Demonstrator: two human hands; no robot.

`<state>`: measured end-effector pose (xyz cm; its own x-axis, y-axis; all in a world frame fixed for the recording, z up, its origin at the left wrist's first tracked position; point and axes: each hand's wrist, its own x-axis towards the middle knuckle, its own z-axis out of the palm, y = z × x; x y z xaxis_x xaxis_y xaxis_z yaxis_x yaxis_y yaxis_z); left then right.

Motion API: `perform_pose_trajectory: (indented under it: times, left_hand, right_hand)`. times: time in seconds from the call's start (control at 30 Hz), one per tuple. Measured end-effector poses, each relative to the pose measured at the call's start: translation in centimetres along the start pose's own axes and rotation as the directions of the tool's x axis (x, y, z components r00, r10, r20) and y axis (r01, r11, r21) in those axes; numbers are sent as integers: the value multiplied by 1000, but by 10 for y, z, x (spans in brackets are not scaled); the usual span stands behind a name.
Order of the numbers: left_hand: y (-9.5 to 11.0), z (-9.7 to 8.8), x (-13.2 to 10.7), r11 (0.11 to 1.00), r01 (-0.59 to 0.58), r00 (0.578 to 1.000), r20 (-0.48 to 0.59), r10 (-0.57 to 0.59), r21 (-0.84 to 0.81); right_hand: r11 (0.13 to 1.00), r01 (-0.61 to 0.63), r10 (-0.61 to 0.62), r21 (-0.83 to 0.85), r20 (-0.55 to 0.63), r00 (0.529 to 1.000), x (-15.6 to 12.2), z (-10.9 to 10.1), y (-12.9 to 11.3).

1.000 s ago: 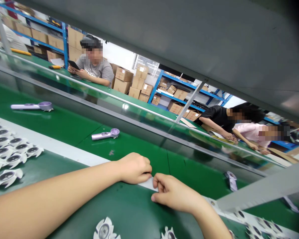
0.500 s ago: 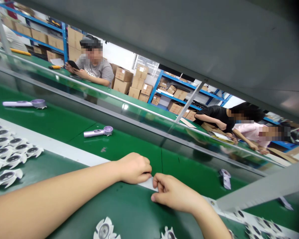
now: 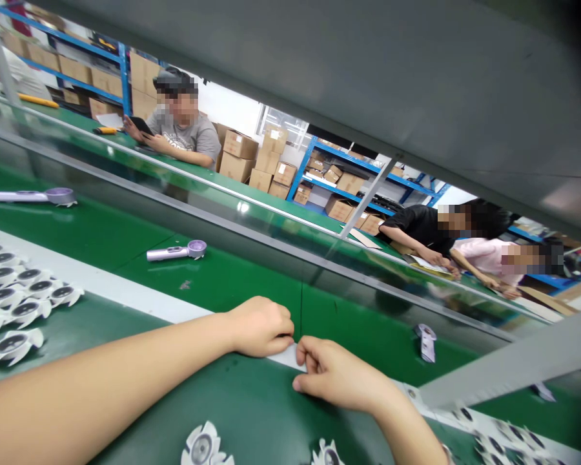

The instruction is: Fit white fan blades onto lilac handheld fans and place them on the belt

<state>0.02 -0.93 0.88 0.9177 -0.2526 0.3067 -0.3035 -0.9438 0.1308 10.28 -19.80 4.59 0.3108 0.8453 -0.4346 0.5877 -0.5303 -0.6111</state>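
My left hand (image 3: pixel 261 327) rests on the pale metal rail (image 3: pixel 285 356) along the belt, its fingers curled in, and no object shows in it. Just to its right, my right hand (image 3: pixel 332 374) hangs loosely bent at the same rail, thumb apart from the fingers, holding nothing. Beyond both hands, a purple handheld fan body (image 3: pixel 177 250) lies on the green belt (image 3: pixel 252 284). Another purple fan body (image 3: pixel 31 196) is farther left, and a third fan body (image 3: pixel 426 342) lies to the right. White fan blade wheels (image 3: pixel 203 445) sit on the green worktop nearest me.
More blade wheels (image 3: pixel 29 310) lie in rows at left, others at lower right. A slanted metal post (image 3: pixel 513 368) stands right, and a grey shelf panel (image 3: pixel 343 77) hangs overhead. Across the clear partition, a person in grey (image 3: pixel 188 139) holds a dark device; others sit farther right.
The purple fan bodies have shifted left along with the belt. Both my hands have stayed where they were. Across the way, the person in black has moved their head and arm slightly.
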Motion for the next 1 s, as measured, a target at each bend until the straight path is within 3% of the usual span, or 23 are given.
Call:
perform_pose_trajectory:
  times: [1.0]
  left_hand:
    - [-3, 1, -1, 998, 25, 1000, 9, -25, -53]
  right_hand:
    - [999, 21, -22, -30, -51, 998, 2, 1, 3]
